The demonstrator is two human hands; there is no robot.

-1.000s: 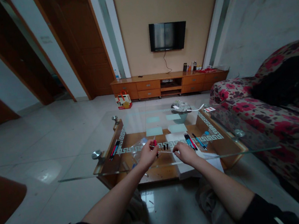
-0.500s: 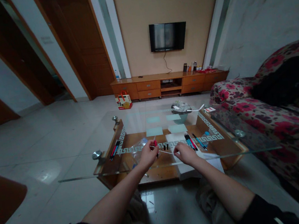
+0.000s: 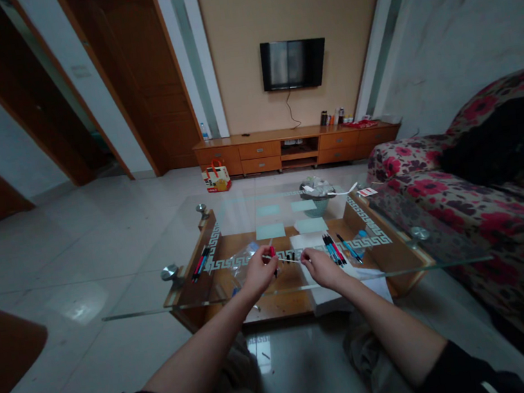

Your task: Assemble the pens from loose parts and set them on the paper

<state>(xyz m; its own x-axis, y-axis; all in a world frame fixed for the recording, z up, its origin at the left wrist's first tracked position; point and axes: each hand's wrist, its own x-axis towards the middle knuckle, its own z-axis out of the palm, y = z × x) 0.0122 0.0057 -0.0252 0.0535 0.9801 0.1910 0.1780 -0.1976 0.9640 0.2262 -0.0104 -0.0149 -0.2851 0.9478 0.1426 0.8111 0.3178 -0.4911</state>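
— 2 hands on 1 pen, is that it?

— Yes. Her left hand (image 3: 259,271) is closed around a red pen barrel (image 3: 273,255), and the right hand (image 3: 319,266) pinches a thin white refill (image 3: 288,260) that runs across to it.

— How far in?

— About half still shows between the hands, so I'd judge the pen only partly assembled. The small black caps (image 3: 290,256) just beyond her fingers lie untouched.

— Moved since a moment ago?

— The right hand has crept nearer the left, and the exposed stretch is shorter.

— What's around?

— Finished pens (image 3: 333,248) just right of the right hand, 1 loose bunch of pens (image 3: 200,262) well left of the left, a clear bag (image 3: 245,255) beside the left, all on the glass table (image 3: 160,302).
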